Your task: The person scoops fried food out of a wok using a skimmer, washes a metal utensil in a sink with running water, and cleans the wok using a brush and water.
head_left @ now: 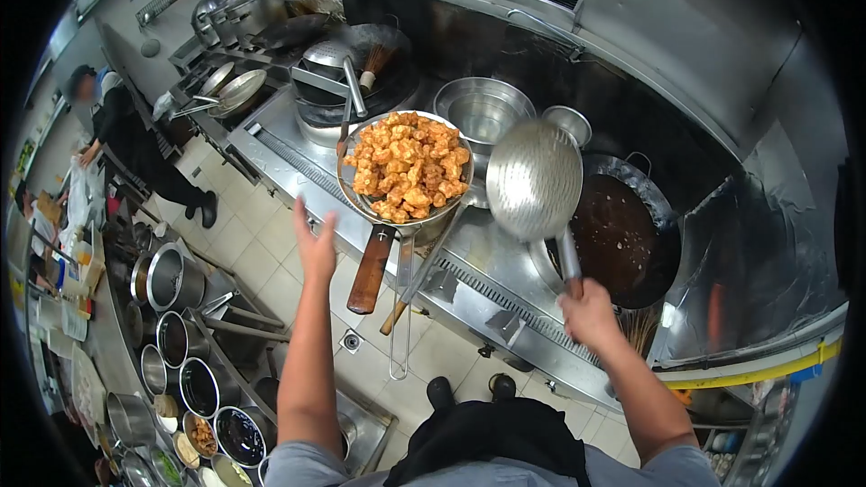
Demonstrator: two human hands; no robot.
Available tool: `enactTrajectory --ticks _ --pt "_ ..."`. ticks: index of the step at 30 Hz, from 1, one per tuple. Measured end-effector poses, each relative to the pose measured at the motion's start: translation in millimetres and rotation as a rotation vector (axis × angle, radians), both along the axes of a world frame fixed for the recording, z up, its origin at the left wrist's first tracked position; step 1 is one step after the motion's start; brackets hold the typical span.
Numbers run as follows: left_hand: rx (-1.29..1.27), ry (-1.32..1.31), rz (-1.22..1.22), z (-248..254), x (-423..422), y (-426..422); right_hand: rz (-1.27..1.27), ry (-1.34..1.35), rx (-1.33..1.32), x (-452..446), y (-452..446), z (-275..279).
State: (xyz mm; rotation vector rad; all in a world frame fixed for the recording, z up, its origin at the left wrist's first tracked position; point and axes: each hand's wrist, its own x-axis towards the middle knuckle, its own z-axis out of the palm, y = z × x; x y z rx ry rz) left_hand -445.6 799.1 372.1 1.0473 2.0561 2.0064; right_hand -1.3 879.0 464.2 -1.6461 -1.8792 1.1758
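My right hand [591,314] is closed around the handle of a large round skimmer [537,179], which is raised over the stove between a metal pot and the oil wok. My left hand [314,243] is empty, with its fingers apart, just left of a strainer [341,182] heaped with golden-brown fried pieces [406,167]. A wooden handle [371,271] sticks out toward me below the heap, beside a long wire handle [400,307]. At the right, a wok [667,252] holds dark brown oil [615,239] with pale bits floating in it.
Behind the skimmer stands a metal pot [484,106] of liquid. Another wok [383,36] with a bamboo brush [372,68] lies at the back left. Several sauce and ingredient pots line the left counter [86,379]. A co-worker [135,131] stands in the aisle.
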Motion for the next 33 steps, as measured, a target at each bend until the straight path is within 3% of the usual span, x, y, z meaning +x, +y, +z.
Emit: enactTrajectory --ticks 3,4,7,8,9,10,13,17,20,22,26,28,30,33 --pt "-0.025 -0.413 0.306 -77 7 -45 -0.127 0.116 -0.496 1 -34 -5" --pt "-0.292 -0.493 0.277 -93 19 -64 -0.154 0.176 -0.573 -2 -42 -14" --pt "-0.539 -0.795 -0.058 -165 68 -99 -0.210 0.450 -0.891 -21 -49 -41" --pt "-0.652 -0.786 -0.121 -124 98 -98 -0.311 0.553 -0.976 -33 -51 -58" --pt "-0.680 -0.820 -0.184 -154 103 -104 -0.373 0.674 -1.070 -43 -53 -69" --pt "-0.629 -0.863 -0.237 -132 121 -106 -0.426 0.748 -1.170 -55 -51 -88" --pt "-0.499 -0.975 -0.292 -125 135 -109 -0.368 0.853 -1.123 -82 -66 -140" --pt "-0.421 -0.949 -0.127 -128 143 -133 -0.277 0.799 -0.983 -98 -75 -154" --pt "-0.346 -0.899 -0.015 -130 156 -169 -0.257 0.733 -1.074 -91 -65 -147" --pt "-0.407 -0.943 0.026 -119 176 -199 -0.239 0.712 -0.900 -76 -53 -167" --pt "-0.440 -1.039 0.060 -133 231 -280 -0.214 0.535 -0.669 -48 -54 -101" --pt "-0.407 -1.118 0.120 -142 272 -320 -0.172 0.551 -0.651 -18 -68 -93" --pt "-0.431 -1.288 0.286 -168 317 -357 -0.160 0.531 -0.470 10 -74 -85" --pt "-0.502 -1.452 0.355 -167 376 -371 -0.189 0.678 -0.518 44 -65 -72"
